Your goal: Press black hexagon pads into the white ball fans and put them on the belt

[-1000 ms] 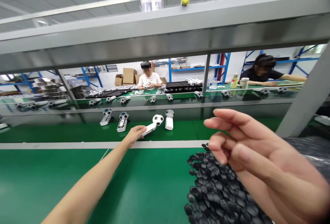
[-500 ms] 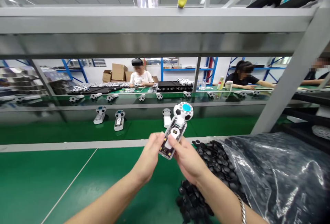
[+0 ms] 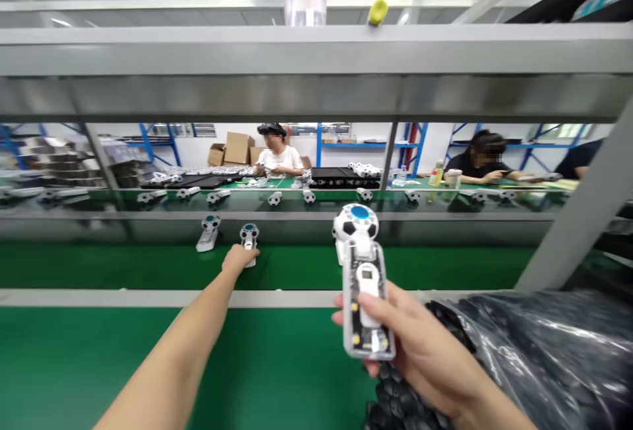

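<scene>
My right hand (image 3: 410, 331) holds up a handheld device (image 3: 366, 298) with a round football-patterned head, a blue disc on top and a clear case showing circuitry and a small display. Its thumb presses on the white front strip. My left hand (image 3: 238, 260) is stretched out to the far belt, its fingers closed over the lower body of a second football-headed device (image 3: 250, 232). Left of that lies another such device (image 3: 208, 233). One more (image 3: 339, 248) is mostly hidden behind the device in my right hand.
Black plastic pieces (image 3: 403, 397) lie in a pile beneath my right forearm, beside a clear plastic bag (image 3: 554, 344). A grey rail (image 3: 148, 298) separates the green table (image 3: 59, 364) from the belt (image 3: 297, 268). A metal shelf beam (image 3: 316, 57) crosses above. Two co-workers (image 3: 281, 156) (image 3: 482, 159) sit opposite.
My left hand has left the held device and reached forward and left to another on the belt. My right hand keeps its device, now more upright and nearer. The view has shifted slightly.
</scene>
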{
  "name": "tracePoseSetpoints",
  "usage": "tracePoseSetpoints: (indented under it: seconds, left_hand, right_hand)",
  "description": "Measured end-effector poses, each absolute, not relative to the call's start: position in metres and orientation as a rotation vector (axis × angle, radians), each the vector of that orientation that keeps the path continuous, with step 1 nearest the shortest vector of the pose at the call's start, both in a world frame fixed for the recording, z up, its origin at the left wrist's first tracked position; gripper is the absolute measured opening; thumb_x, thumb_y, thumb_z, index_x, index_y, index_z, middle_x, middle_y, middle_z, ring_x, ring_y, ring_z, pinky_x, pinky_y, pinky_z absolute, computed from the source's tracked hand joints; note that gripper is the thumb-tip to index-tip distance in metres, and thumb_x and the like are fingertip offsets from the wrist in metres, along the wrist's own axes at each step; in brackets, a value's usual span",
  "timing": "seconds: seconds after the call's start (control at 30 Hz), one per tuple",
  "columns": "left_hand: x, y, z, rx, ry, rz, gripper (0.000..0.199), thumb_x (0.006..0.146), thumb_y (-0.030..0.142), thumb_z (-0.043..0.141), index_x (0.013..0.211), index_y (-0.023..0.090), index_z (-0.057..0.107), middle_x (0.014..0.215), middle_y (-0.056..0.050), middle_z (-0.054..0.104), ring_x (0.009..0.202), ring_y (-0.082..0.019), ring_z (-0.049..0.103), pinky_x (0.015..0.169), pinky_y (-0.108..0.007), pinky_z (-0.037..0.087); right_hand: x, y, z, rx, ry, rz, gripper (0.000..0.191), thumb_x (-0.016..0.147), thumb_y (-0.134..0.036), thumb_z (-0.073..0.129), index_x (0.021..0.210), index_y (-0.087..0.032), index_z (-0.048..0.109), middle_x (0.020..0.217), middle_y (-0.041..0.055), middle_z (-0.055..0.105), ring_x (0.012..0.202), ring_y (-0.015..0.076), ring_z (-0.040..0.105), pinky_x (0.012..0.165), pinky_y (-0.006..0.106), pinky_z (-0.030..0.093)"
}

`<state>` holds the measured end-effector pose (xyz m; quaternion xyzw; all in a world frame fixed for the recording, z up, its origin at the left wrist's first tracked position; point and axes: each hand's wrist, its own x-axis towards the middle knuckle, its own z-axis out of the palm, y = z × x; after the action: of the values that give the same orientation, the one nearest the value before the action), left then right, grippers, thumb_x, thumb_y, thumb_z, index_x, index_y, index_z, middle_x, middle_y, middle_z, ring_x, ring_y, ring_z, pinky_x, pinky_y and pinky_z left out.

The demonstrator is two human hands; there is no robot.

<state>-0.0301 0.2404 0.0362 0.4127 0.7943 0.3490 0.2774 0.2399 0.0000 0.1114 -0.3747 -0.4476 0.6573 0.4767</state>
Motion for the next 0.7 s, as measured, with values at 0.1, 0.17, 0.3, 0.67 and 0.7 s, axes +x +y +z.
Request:
tracePoseSetpoints:
  seconds: [0.1,0.17,0.3,0.67,0.7]
  left_hand:
    - [-0.020,0.236,0.033,1.090,1.941,0.951,0.029,0.084,0.030,0.053,0.109,0.015,0.052,0.107,-0.007,0.055,0.093,-0.019,0.056,0.076,-0.037,0.049]
    - [-0.012,0.223,0.035,1.058,1.777,1.011,0.027,0.083,0.029,0.054,0.104,0.012,0.053,0.100,-0.007,0.058,0.084,-0.017,0.058,0.070,-0.034,0.050]
    - [0.007,0.165,0.055,0.991,1.371,1.161,0.021,0.083,0.025,0.052,0.096,0.009,0.057,0.090,-0.010,0.062,0.075,-0.015,0.060,0.061,-0.025,0.051]
    - [0.053,-0.022,0.133,0.944,0.495,1.155,0.041,0.076,0.015,0.058,0.116,0.020,0.051,0.100,-0.010,0.064,0.078,-0.021,0.064,0.067,-0.032,0.055]
    - [0.053,-0.026,0.132,0.957,0.484,1.118,0.045,0.075,0.014,0.059,0.118,0.021,0.050,0.101,-0.010,0.064,0.077,-0.021,0.065,0.067,-0.032,0.054]
  right_hand:
    - [0.231,-0.006,0.112,-0.870,-1.198,1.587,0.032,0.078,-0.035,0.062,0.102,-0.018,0.050,0.097,0.0072,0.062,0.086,0.0186,0.061,0.048,0.018,0.048]
    - [0.227,-0.009,0.111,-0.823,-1.212,1.599,0.034,0.078,-0.036,0.061,0.105,-0.020,0.048,0.099,0.0069,0.062,0.093,0.0209,0.060,0.047,0.017,0.049]
    - [0.223,-0.014,0.111,-0.757,-1.159,1.706,0.033,0.081,-0.034,0.058,0.108,-0.019,0.047,0.100,0.0077,0.061,0.094,0.0219,0.059,0.048,0.019,0.050]
    - [0.223,-0.038,0.121,-0.684,-1.137,1.568,0.035,0.082,-0.023,0.051,0.116,-0.024,0.048,0.106,0.0055,0.061,0.086,0.0181,0.061,0.062,0.026,0.051]
    - [0.225,-0.040,0.123,-0.678,-1.133,1.546,0.035,0.082,-0.023,0.050,0.117,-0.024,0.047,0.108,0.0055,0.061,0.088,0.0183,0.060,0.066,0.028,0.051]
